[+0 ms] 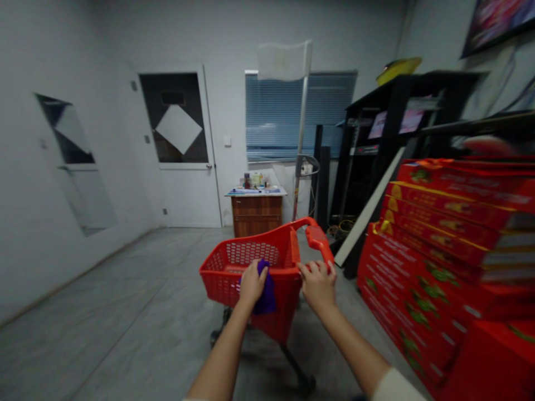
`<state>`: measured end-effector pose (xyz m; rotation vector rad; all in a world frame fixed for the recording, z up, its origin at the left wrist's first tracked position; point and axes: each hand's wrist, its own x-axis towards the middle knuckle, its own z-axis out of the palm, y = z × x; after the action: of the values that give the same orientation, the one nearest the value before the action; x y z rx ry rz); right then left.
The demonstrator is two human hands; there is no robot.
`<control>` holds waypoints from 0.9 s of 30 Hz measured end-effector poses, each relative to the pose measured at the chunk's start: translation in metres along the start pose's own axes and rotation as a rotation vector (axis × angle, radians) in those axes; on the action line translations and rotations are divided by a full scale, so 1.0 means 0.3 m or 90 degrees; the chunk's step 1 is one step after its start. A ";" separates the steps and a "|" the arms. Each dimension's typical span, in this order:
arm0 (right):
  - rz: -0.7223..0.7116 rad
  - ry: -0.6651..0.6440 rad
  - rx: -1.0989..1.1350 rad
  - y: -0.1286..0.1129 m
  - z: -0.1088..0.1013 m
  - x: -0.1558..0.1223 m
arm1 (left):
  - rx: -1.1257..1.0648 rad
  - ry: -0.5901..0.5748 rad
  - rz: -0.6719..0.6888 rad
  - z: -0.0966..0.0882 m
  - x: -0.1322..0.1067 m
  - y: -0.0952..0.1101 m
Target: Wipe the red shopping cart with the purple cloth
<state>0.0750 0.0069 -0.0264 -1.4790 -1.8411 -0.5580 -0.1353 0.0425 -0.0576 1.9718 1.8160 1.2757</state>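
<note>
A red plastic shopping cart (281, 312) on dark wheeled legs stands in front of me, its perforated basket pointing left. My left hand (253, 284) is closed on a purple cloth (266, 295) at the near side of the basket, just under the rim. Part of the cloth hangs down against the red wall. My right hand (320, 284) grips the cart by its red handle (320, 239), near the rear corner of the rim. Those fingertips curl over the edge.
Red cartons (418, 289) are stacked close on the right. Behind the cart are a wooden cabinet (257, 214) with small items on top and a pole with a white sign (282, 61). A white door (190, 195) is at back left. A pale board (370, 206) leans beside black shelving (393, 100).
</note>
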 end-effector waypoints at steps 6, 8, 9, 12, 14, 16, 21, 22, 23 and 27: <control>-0.052 -0.004 0.052 -0.068 -0.013 0.007 | -0.120 -0.043 0.061 0.004 0.028 0.075; -0.069 -0.016 0.065 -0.037 -0.038 0.027 | -0.156 -0.061 0.066 -0.016 0.040 0.059; -0.068 -0.016 0.065 -0.014 -0.046 0.036 | -0.165 -0.067 0.063 -0.028 0.046 0.046; -0.028 -0.006 0.069 0.049 -0.036 0.050 | -0.140 -0.060 0.033 -0.051 0.057 0.031; -0.020 0.008 0.107 0.072 -0.003 0.045 | -0.103 -0.054 0.027 -0.048 0.053 0.061; -0.018 0.031 0.150 0.079 0.036 0.035 | -0.078 -0.054 0.063 -0.034 0.042 0.118; -0.014 0.046 0.199 0.084 0.072 0.016 | -0.109 -0.092 0.145 -0.018 0.027 0.189; -0.010 0.043 0.201 0.085 0.069 0.013 | -0.125 -0.102 0.137 -0.023 0.032 0.171; -0.005 0.039 0.202 0.085 0.064 0.012 | -0.138 -0.108 0.122 -0.030 0.039 0.142; 0.012 0.038 0.204 0.078 0.052 0.007 | -0.132 -0.071 0.026 -0.052 0.065 0.013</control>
<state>0.0934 0.0253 -0.0373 -1.2495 -1.7732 -0.2772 -0.1450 0.0523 -0.0366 1.9345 1.5335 1.2799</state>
